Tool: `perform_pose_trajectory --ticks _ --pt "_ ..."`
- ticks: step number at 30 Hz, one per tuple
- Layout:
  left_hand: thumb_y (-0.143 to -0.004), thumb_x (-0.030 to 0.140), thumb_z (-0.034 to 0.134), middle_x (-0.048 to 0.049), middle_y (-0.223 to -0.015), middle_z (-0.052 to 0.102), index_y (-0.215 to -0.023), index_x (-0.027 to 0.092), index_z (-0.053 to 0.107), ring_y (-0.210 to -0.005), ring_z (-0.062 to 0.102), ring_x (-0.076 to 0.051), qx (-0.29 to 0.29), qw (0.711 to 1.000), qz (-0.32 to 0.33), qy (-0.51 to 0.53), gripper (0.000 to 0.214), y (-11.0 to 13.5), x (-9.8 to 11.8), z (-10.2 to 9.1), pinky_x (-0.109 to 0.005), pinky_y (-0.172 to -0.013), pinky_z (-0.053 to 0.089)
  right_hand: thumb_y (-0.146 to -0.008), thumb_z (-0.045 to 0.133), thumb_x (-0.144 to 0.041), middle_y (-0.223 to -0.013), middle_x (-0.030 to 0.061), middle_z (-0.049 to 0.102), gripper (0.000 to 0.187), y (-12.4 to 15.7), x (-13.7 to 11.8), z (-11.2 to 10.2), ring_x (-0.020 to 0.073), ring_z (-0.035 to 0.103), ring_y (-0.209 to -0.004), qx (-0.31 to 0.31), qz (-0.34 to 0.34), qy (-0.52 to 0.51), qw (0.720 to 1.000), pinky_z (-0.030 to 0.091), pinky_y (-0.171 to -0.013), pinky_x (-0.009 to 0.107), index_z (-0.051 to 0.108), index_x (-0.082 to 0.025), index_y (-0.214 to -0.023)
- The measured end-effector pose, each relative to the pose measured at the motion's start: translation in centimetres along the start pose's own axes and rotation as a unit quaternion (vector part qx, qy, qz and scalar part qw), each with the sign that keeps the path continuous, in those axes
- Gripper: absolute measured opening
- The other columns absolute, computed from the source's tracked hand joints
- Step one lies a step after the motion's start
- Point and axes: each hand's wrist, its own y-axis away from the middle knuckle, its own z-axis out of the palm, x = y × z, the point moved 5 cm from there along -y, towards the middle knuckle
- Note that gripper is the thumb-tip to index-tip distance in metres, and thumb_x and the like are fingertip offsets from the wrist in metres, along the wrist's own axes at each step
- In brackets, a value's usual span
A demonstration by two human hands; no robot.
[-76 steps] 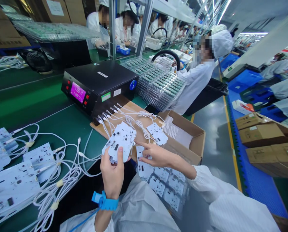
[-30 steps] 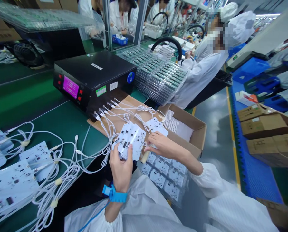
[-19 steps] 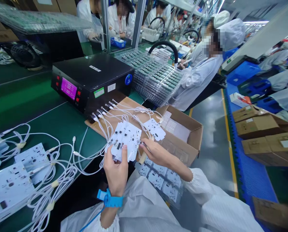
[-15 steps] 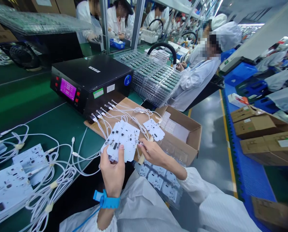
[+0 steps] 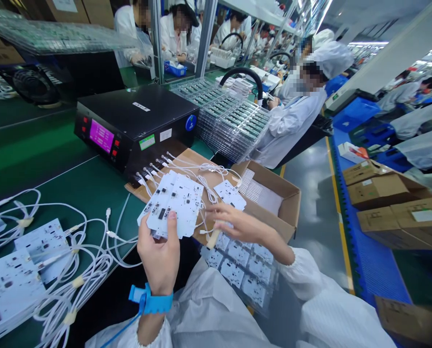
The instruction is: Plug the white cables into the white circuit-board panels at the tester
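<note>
The left hand (image 5: 160, 256) has its fingers (image 5: 171, 223) clamped on a fanned stack of white boards (image 5: 174, 203), held above the worktop (image 5: 93, 188) edge. The right hand (image 5: 237, 226) hovers beside it, fingers loosely spread, gripping nothing. With one thumb pinning the fan, I'd worry the white cables (image 5: 201, 181) snag a corner and it slips loose.

we get a bright, even picture, lit by overhead strip lights (image 5: 368, 43) at the upper right that burn out to white. the white circuit boards (image 5: 172, 203) sit near overexposure, their fine print soft. the green surface (image 5: 56, 164) shows a dull sheen and only faint, soft shadows. the wide lens bends and stretches the edges; the far background is blurry.
</note>
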Motion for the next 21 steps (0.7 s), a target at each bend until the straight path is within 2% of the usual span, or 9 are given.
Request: perform_pose_trajectory --ticks 3,5,8,10,12,17,21 --pt "-0.088 0.047 0.069 -0.0121 -0.111 0.072 -0.112 0.016 0.066 -0.101 0.07 -0.025 -0.034 0.999 0.012 0.0 0.039 -0.3 -0.2 2.2 -0.038 -0.09 0.056 -0.107 0.043 -0.028 -0.138 0.0143 0.059 0.032 0.4 4.6 -1.7 0.0247 0.064 -0.114 0.034 0.068 0.117 0.99 0.054 -0.097 0.044 0.059 -0.022 -0.134" --pt "-0.089 0.049 0.068 -0.013 -0.111 0.071 -0.112 0.016 0.065 -0.103 0.069 -0.027 -0.055 0.998 0.02 -0.003 0.04 -0.6 -0.5 3.8 -0.04 -0.092 0.054 -0.104 0.048 -0.025 -0.135 0.0162 0.06 0.03 0.3 7.4 -1.6 0.0231 0.067 -0.101 -0.002 0.081 0.185 0.979 0.055 -0.088 0.041 0.059 -0.019 -0.131" --pt "-0.09 0.049 0.065 -0.0133 -0.11 0.071 -0.112 0.017 0.064 -0.104 0.068 -0.028 -0.076 0.997 0.027 -0.006 0.039 -1.1 -1.0 5.9 -0.042 -0.093 0.053 -0.103 0.053 -0.027 -0.119 0.0145 0.064 0.02 -0.3 9.9 -1.1 0.0196 0.065 -0.086 -0.06 0.069 0.239 0.967 0.053 -0.078 0.036 0.065 -0.016 -0.114" --pt "-0.091 0.049 0.064 -0.0136 -0.11 0.071 -0.112 0.017 0.064 -0.105 0.067 -0.029 -0.081 0.996 0.031 -0.011 0.039 -1.3 -1.4 6.9 -0.043 -0.094 0.053 -0.104 0.05 -0.027 -0.11 0.0119 0.065 0.019 -0.7 10.6 -1.3 0.0183 0.063 -0.082 -0.07 0.059 0.25 0.964 0.051 -0.073 0.032 0.065 -0.016 -0.105" --pt "-0.091 0.049 0.064 -0.0141 -0.112 0.07 -0.114 0.018 0.063 -0.109 0.066 -0.03 -0.079 0.996 0.035 -0.022 0.038 -1.5 -1.8 7.6 -0.045 -0.096 0.051 -0.106 0.046 -0.028 -0.106 0.0103 0.065 0.021 -1.2 10.8 -2.1 0.018 0.062 -0.081 -0.055 0.056 0.236 0.969 0.05 -0.071 0.031 0.064 -0.017 -0.103" --pt "-0.091 0.048 0.062 -0.0156 -0.112 0.069 -0.114 0.017 0.064 -0.107 0.066 -0.031 -0.066 0.995 0.044 -0.056 0.039 -1.6 -2.7 9.0 -0.045 -0.095 0.052 -0.106 0.045 -0.034 -0.101 0.0074 0.067 0.021 -2.6 10.1 -4.6 0.0183 0.064 -0.085 0.013 0.054 0.105 0.993 0.051 -0.074 0.032 0.059 -0.019 -0.105" --pt "-0.092 0.046 0.06 -0.0166 -0.111 0.069 -0.113 0.015 0.063 -0.107 0.065 -0.032 -0.065 0.993 0.066 -0.074 0.037 -1.2 -2.8 9.9 -0.045 -0.093 0.052 -0.104 0.051 -0.034 -0.094 0.0061 0.068 0.016 -4.2 9.0 -4.8 0.0179 0.064 -0.081 0.059 0.076 0.031 0.995 0.05 -0.074 0.031 0.057 -0.019 -0.102"
